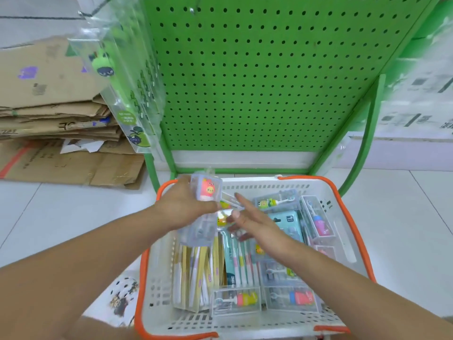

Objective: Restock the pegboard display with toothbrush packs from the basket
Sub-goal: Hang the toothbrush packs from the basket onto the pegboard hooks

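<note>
Clear pack (207, 190) gripped in left hand (182, 204) over basket (343, 192); right hand (255, 224) flat-fingered, nothing held; hanging on pegboard (257, 82) judged next.

Left hand (182, 206) grips something, fingers curled; right hand (255, 223) seemingly flat, fingers extended, both forearms reaching forward.

Shop floor: green pegboard display (257, 77), stocked basket (353, 209), flattened cartons (56, 123).
</note>
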